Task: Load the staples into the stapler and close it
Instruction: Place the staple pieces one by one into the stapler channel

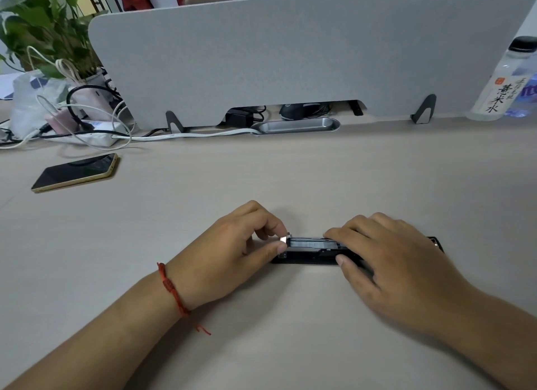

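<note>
While the stapler (305,259) lies open | left hand (232,244) pinches its metal tip, 9 o'clock | right hand (392,262) grips its body, 3 o'clock | likely stiff, light; staples (305,243) brittle, hold sides

Around the stapler (308,257) we find bare table (261,180) toward nine, twelve and three o'clock. Farther off, a phone (77,171) lies at ten, with cables (186,136) beyond it. The partition screen (290,55) walls off twelve, and a bottle (499,90) stands at two.
</note>
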The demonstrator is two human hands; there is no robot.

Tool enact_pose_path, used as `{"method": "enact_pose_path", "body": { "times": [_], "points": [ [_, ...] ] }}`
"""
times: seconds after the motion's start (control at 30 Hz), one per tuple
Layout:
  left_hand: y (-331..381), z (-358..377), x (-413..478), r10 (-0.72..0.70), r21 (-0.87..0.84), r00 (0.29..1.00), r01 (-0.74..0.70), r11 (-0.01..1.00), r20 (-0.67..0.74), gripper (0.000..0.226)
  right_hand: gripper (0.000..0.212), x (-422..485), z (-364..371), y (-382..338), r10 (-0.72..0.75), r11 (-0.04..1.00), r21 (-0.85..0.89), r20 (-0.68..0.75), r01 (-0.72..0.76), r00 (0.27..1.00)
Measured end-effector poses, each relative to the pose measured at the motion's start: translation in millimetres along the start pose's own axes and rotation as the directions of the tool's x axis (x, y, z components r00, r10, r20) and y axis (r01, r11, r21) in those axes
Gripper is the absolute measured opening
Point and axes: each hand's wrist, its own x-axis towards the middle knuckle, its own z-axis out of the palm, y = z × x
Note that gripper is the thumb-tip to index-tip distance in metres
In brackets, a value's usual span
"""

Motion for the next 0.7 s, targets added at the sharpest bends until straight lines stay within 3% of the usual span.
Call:
{"method": "enact_pose_path", "body": {
  "times": [0.47, 0.57, 0.7],
  "points": [
    [-5, 1, -1, 0.074, 0.127, 0.997, -0.072, 0.989, -0.006, 0.015, 0.032, 1, -2, -2, 0.006, 1.000, 0.008, 0.010, -0.006, 1.000],
    [-11, -2, -5, 0.120, 0.126, 0.993, -0.120, 0.985, 0.011, 0.025, 0.032, 0, -3, -2, 0.010, 1.000, 0.009, 0.013, -0.010, 1.000],
    [-13, -2, -4, 0.198, 0.175, 0.979, -0.203, 0.963, 0.046, 0.018, 0.032, 0, -3, -2, 0.007, 1.000, 0.008, 0.009, -0.007, 1.000]
  ]
}}
